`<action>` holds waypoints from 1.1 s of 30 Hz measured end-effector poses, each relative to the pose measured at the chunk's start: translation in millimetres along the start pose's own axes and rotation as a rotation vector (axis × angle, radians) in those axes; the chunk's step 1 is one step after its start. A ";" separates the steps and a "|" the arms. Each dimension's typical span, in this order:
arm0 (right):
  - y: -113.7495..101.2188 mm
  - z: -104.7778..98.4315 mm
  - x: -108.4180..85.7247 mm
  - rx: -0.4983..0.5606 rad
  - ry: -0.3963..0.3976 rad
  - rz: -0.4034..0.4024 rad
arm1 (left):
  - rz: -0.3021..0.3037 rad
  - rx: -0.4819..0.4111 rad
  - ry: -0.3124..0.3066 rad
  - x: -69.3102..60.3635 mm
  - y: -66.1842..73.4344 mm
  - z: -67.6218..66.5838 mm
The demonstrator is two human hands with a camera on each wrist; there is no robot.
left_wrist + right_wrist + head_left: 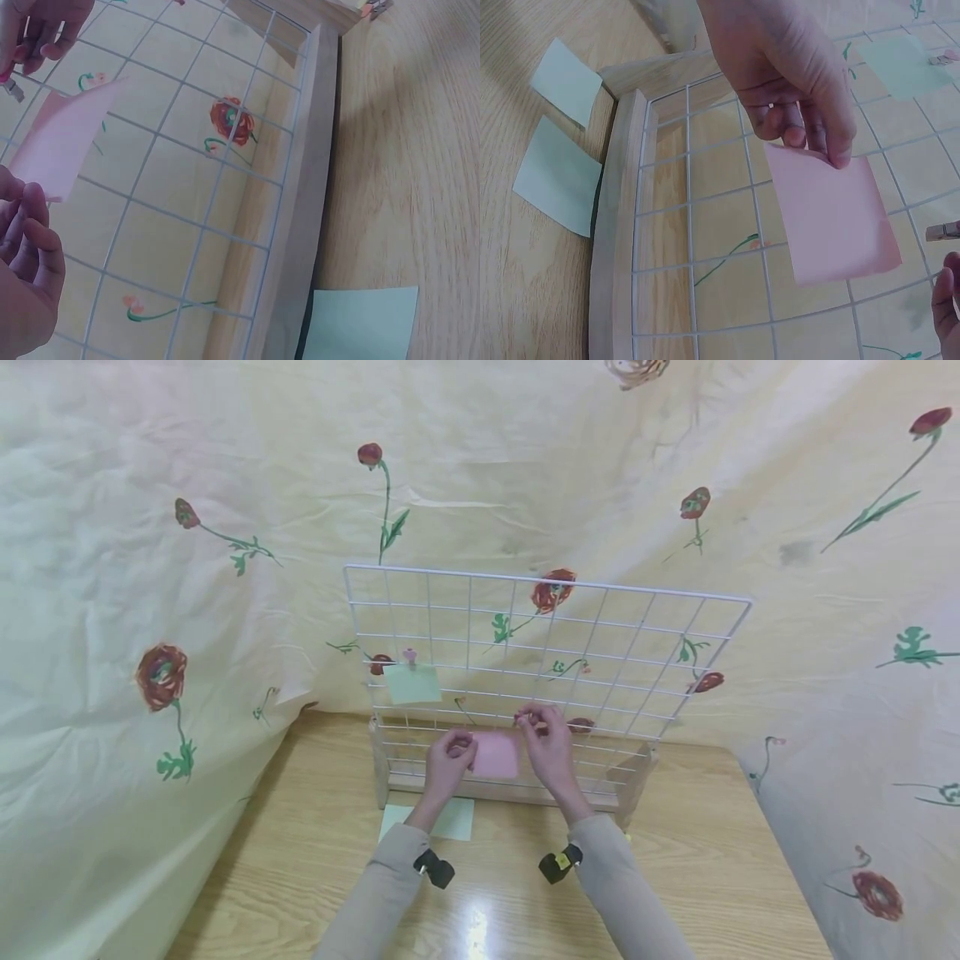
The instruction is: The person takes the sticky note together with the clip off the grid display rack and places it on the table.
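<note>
In the head view my left hand (448, 760) pinches the left edge of a pink paper note (495, 755) before the white wire grid (551, 583). The note hangs flat, with a slight curl at its free end in the right wrist view. My right hand (549, 747) is just right of the note and holds a small clothespin (943, 231) with a pinkish-red top. A gap separates the clothespin from the paper. Higher on the grid, at the left, a pale green note (412, 683) hangs from a pink-topped clothespin (409, 656).
The grid leans back in a wooden stand (296, 217) on the wooden table (300, 827). Pale green notes (566, 82) lie on the table before the stand, partly under my left forearm. Small clips (373, 7) lie near the stand's right end. Flowered cloth (262, 460) hangs behind.
</note>
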State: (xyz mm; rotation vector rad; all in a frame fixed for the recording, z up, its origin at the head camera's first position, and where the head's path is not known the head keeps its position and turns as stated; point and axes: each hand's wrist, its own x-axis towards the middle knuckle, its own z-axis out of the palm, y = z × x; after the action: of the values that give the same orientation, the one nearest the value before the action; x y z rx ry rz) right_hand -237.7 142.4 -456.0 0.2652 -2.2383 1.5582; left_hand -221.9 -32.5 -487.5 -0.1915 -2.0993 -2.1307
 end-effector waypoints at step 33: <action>-20.0 -18.1 -22.8 0.063 -0.091 0.025 | -0.061 0.015 0.029 -15.6 -7.3 -19.7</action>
State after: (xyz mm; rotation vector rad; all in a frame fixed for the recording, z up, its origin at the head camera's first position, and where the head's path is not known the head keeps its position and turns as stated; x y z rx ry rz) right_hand -205.8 150.4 -443.1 0.3329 -2.2717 1.6625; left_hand -207.8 -51.9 -498.0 -0.0958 -2.1305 -2.1372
